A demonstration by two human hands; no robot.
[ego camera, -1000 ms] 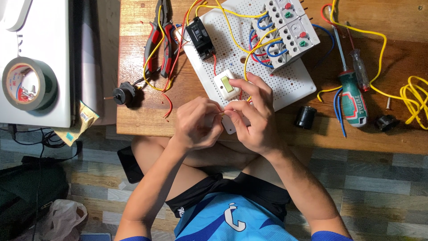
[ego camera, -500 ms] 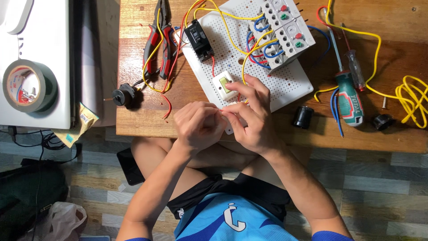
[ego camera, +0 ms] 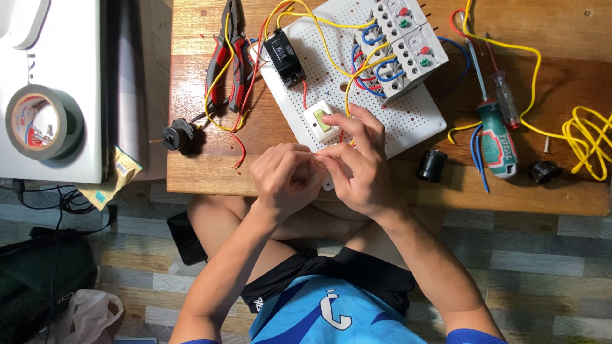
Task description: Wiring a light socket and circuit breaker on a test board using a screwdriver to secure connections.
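My left hand (ego camera: 285,177) and my right hand (ego camera: 358,162) meet at the near edge of a white perforated board (ego camera: 408,118) on a wooden table (ego camera: 382,185). Both pinch a thin red wire (ego camera: 313,153) between their fingertips. My right index finger lies next to a white switch (ego camera: 320,121) with a green rocker. On the board sit a black breaker (ego camera: 284,57), a row of grey modules (ego camera: 403,43), and yellow (ego camera: 331,25), blue and red wires.
Red-handled pliers (ego camera: 227,60) and a small motor (ego camera: 177,135) lie left of the board. Screwdrivers (ego camera: 494,127), two black caps (ego camera: 431,165) and a yellow wire bundle (ego camera: 586,140) lie right. A tape roll (ego camera: 41,121) sits on a white surface at far left.
The view has shifted slightly; the hands stay together at the board's near edge, fingers working the red wire with little visible movement.
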